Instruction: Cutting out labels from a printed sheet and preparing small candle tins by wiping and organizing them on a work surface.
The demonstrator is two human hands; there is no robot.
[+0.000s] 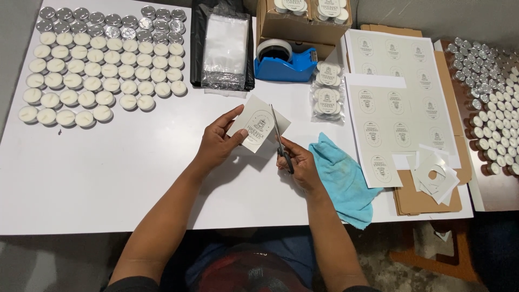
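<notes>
The left hand (219, 143) pinches a small pale square of label paper with an oval printed emblem (258, 123) between thumb and fingers, held above the white counter (108, 162). The right hand (300, 165) has its fingers closed through the handles of black-handled steel scissors (280, 138), whose blades bite into the square's right edge.

The thumb sits near the blades, so it could be nicked if the paper slips; a wobble could also cut into the emblem.

Right of the scissors lie a crumpled turquoise cloth (343, 181) and sheets of uncut labels (403, 119); behind them stands a blue tape dispenser (286, 62), and far left rows of white tealight candles (92, 75). The floor beside the counter is grey.
</notes>
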